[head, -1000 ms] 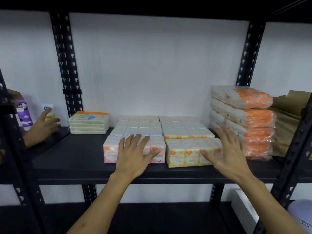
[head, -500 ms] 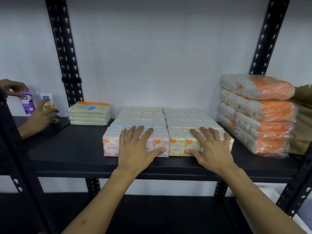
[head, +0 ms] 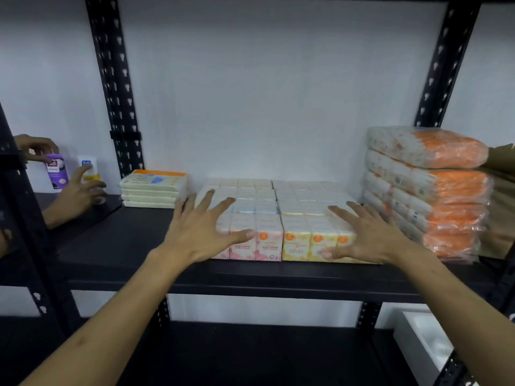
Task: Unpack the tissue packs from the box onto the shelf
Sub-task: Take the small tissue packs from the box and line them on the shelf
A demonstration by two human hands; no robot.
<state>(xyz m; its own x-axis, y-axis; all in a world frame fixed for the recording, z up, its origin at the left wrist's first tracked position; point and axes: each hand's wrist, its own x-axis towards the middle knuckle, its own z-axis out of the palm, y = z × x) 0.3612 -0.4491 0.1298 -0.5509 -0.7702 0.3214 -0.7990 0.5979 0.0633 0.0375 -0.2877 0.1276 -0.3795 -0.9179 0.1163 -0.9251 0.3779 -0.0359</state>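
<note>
1. Left hand (head: pixel 199 232), fingers spread and gripping nothing, covers the pink tissue packs (head: pixel 256 238) at the shelf (head: pixel 250 282) front.
2. Right hand (head: pixel 365 235), likewise spread, hides part of the yellow tissue packs (head: pixel 303 240) (contact seems likely, though motion blur obscures it).
3. Rear rows look washed out.

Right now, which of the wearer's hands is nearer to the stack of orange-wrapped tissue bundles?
Right. The right hand lies spread over the yellow mini tissue packs, just beside the orange bundle stack. The left hand is over the pink packs, farther away.
</note>
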